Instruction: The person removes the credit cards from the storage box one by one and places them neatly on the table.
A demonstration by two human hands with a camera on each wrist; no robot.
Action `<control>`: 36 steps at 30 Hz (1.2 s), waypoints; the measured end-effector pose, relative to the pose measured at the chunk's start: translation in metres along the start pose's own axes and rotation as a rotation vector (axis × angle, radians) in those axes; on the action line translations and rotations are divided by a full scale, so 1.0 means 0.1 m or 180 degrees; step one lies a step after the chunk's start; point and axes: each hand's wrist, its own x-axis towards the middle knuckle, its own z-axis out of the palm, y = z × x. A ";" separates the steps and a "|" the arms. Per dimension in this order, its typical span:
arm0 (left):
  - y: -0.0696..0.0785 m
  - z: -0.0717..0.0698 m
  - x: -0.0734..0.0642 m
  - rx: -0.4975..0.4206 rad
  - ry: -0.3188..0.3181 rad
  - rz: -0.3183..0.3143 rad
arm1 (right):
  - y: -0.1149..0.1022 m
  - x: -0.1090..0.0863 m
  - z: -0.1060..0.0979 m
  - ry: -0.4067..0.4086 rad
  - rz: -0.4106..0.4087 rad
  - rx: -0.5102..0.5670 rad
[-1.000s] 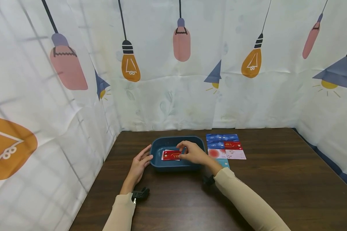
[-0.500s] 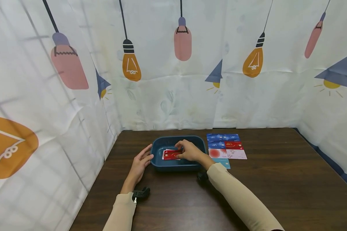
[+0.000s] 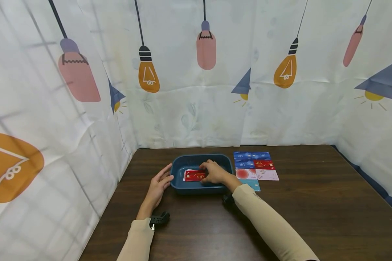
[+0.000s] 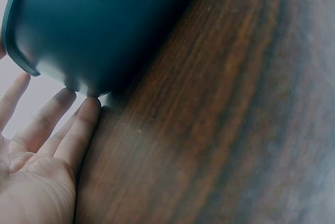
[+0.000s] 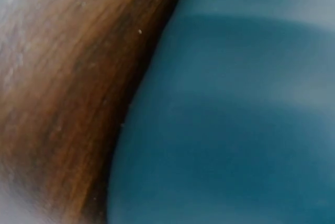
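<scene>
A dark blue plastic bin (image 3: 197, 191) stands on the table, with a red VIP card (image 3: 193, 175) lying over a whitish card (image 3: 184, 175) inside it. My right hand (image 3: 216, 174) reaches into the bin, its thumb and fingers curled around the right end of the red card. The right wrist view shows only the bin's outer wall (image 5: 225, 119) and table. On the left, my left hand (image 3: 159, 184) rests its extended fingers against the bin's end. The left wrist view has those fingertips (image 4: 92, 106) touching the bin's underside curve.
Right of the bin, several cards lie edge to edge: blue cards (image 3: 243, 156), a red card (image 3: 264, 164), pale pink ones (image 3: 267, 175) and a light blue one (image 3: 252, 185). The brown wooden table (image 3: 313, 203) backs onto a patterned curtain (image 3: 189, 119).
My right forearm has swung slightly left and the fingers sit a little lower at the red card's right end. The left hand and bin have stayed put.
</scene>
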 end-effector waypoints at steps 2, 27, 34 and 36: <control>0.00 0.00 0.00 -0.0006 0.0006 -0.0004 | 0.00 0.00 0.00 -0.0004 0.0007 -0.0026; 0.01 0.00 0.00 0.0000 0.0039 -0.0021 | -0.03 -0.01 0.01 0.0036 0.0088 -0.0171; 0.00 -0.01 0.00 -0.0017 -0.0046 0.0026 | -0.01 -0.01 0.00 0.0130 -0.0029 -0.0169; -0.01 -0.02 0.00 -0.0012 -0.0075 0.0042 | -0.01 0.00 -0.01 0.0161 -0.0051 -0.0154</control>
